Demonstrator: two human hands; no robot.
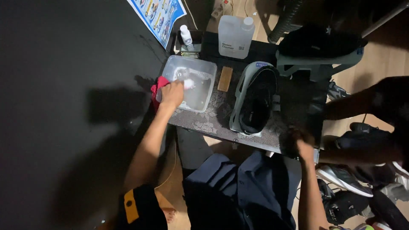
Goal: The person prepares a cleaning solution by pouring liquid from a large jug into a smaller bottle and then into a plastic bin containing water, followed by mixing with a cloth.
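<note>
step: wetting cloth. left hand point(172, 93) clenched on red cloth point(158, 85) at left rim of tub point(204, 68), far-left counter point(213, 121). right hand point(303, 147) at near-right edge, grip unclear. shoe point(255, 100) centre. next, likely: wring, carry right to shoe.

We have one view only, from a camera worn on the head, and it looks steeply down over our lap at a low table point(294, 106) just in front of us. The table sits mid-frame, close. Dark wall fills the left side; floor and shoes point(345, 179) the right.
</note>
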